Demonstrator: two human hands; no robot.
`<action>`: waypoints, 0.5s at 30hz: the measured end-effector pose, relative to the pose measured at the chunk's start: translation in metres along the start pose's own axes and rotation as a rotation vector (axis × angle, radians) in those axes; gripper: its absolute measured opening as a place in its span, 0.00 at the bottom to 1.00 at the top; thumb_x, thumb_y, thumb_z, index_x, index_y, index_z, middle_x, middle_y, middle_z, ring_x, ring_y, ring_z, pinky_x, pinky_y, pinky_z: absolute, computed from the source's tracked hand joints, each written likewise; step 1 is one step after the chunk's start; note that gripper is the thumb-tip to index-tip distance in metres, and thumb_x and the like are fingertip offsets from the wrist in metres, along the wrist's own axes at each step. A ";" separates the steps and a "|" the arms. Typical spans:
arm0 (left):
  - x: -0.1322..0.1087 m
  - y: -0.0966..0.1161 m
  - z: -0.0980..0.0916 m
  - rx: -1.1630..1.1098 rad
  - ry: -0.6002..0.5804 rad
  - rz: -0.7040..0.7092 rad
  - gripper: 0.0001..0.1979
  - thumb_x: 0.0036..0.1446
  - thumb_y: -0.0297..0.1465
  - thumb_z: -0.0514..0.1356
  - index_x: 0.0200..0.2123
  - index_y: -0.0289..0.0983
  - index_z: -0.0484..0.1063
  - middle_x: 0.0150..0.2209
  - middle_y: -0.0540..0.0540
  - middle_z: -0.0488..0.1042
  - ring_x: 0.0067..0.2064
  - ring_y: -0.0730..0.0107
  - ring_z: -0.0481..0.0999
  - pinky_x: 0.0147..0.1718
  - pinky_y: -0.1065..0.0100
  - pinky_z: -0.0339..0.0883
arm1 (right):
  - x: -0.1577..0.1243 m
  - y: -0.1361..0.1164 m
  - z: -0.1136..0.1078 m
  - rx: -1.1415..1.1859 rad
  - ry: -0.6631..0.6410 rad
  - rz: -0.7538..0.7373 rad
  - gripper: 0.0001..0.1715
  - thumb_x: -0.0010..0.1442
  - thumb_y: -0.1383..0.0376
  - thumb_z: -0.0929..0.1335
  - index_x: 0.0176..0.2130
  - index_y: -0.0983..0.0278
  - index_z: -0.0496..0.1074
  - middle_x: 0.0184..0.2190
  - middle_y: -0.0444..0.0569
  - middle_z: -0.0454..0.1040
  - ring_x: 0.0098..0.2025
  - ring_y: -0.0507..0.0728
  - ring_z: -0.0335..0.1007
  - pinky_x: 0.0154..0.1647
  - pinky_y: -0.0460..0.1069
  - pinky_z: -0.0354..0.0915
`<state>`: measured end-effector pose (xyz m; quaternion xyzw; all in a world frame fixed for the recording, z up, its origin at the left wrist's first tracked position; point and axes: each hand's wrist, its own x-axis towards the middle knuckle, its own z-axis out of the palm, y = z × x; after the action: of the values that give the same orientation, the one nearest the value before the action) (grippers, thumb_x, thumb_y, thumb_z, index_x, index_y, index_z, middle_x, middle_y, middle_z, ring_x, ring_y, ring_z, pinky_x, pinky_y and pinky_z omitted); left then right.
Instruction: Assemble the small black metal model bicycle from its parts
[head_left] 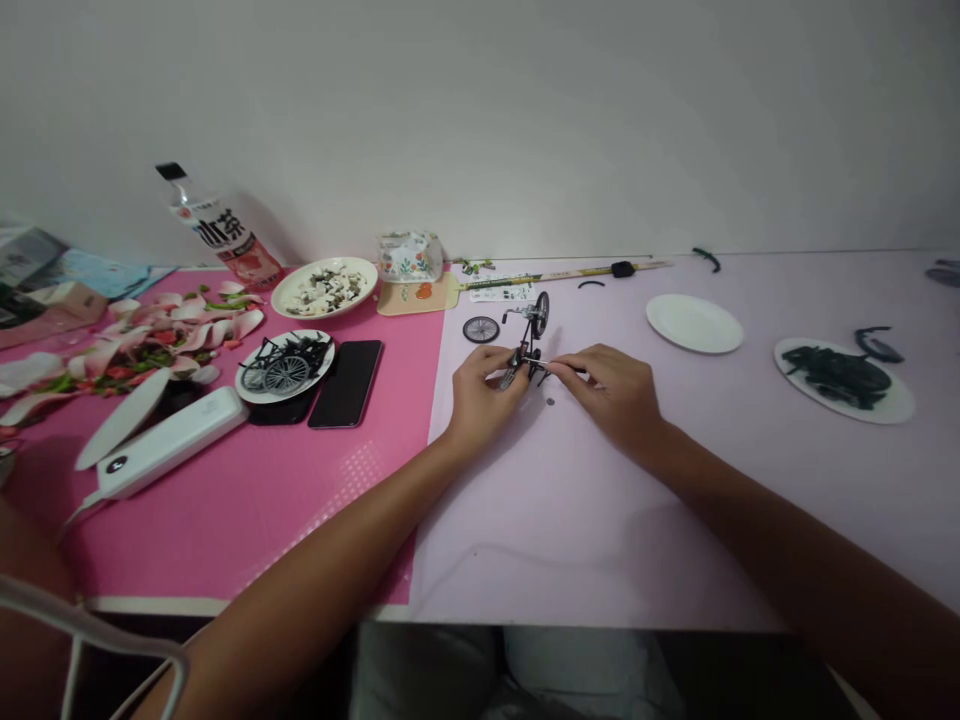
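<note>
A small black model bicycle (531, 335) with one spoked wheel fitted stands at the middle of the table. My left hand (486, 392) is closed on its lower part, thumb and fingers pinching the frame. In my right hand (615, 392) is a thin screwdriver-like tool (574, 368), its metal shaft pointing left into the model between the hands. Fingers hide where the tip meets the frame. A loose spoked wheel (481, 329) lies just beyond my left hand. Below the tool rests a tiny dark round piece (550, 402).
To the left are a plate of black bicycle parts (285, 365), a phone (346, 384), a white corded device (172, 445), petals (127, 345) and a leaning bottle (225, 235). A long brush (555, 275) lies behind. On the right are a white plate (694, 323) and a black-smeared plate (904, 400).
</note>
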<state>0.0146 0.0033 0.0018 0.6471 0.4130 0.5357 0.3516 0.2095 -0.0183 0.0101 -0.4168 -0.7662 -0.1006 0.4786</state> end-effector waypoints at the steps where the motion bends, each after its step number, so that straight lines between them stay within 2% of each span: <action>1: -0.001 0.001 0.000 0.006 -0.007 0.019 0.07 0.61 0.27 0.68 0.42 0.39 0.86 0.43 0.42 0.81 0.45 0.66 0.81 0.35 0.72 0.75 | -0.001 0.001 0.000 -0.019 -0.006 0.012 0.13 0.72 0.58 0.72 0.35 0.59 0.80 0.30 0.47 0.84 0.28 0.55 0.76 0.29 0.52 0.69; 4: -0.005 0.003 0.002 0.020 -0.027 0.069 0.08 0.61 0.27 0.68 0.43 0.39 0.86 0.44 0.43 0.80 0.44 0.67 0.80 0.37 0.71 0.78 | -0.001 0.002 -0.001 -0.073 -0.041 0.042 0.24 0.75 0.58 0.68 0.26 0.60 0.72 0.21 0.45 0.76 0.24 0.54 0.70 0.28 0.52 0.63; 6: -0.006 0.004 0.003 0.020 -0.035 0.088 0.09 0.62 0.27 0.68 0.44 0.39 0.86 0.44 0.42 0.80 0.44 0.67 0.80 0.38 0.71 0.78 | -0.001 0.000 -0.001 -0.098 -0.070 0.066 0.27 0.77 0.59 0.65 0.24 0.59 0.66 0.19 0.45 0.71 0.24 0.54 0.67 0.28 0.52 0.61; 8: -0.007 0.005 0.003 0.017 -0.034 0.095 0.09 0.62 0.28 0.68 0.45 0.38 0.86 0.44 0.42 0.80 0.44 0.67 0.80 0.38 0.70 0.79 | -0.001 -0.004 -0.001 -0.082 -0.098 0.111 0.22 0.76 0.59 0.64 0.29 0.59 0.67 0.23 0.46 0.72 0.27 0.55 0.68 0.29 0.51 0.61; 11: -0.005 0.005 0.001 0.012 -0.020 0.084 0.10 0.61 0.27 0.68 0.45 0.38 0.86 0.44 0.42 0.79 0.45 0.66 0.80 0.38 0.70 0.79 | 0.000 -0.009 -0.002 0.011 -0.174 0.195 0.06 0.72 0.60 0.66 0.41 0.59 0.68 0.34 0.48 0.77 0.33 0.56 0.73 0.33 0.51 0.65; 15: -0.002 0.003 -0.001 0.020 -0.004 0.071 0.10 0.61 0.27 0.68 0.46 0.39 0.85 0.44 0.42 0.79 0.46 0.66 0.79 0.39 0.70 0.79 | -0.002 -0.007 -0.001 0.084 -0.284 0.236 0.07 0.70 0.60 0.66 0.46 0.59 0.66 0.42 0.51 0.78 0.33 0.57 0.73 0.33 0.51 0.66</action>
<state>0.0140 -0.0001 0.0042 0.6661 0.3944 0.5424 0.3265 0.2057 -0.0241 0.0101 -0.4935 -0.7754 0.0481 0.3909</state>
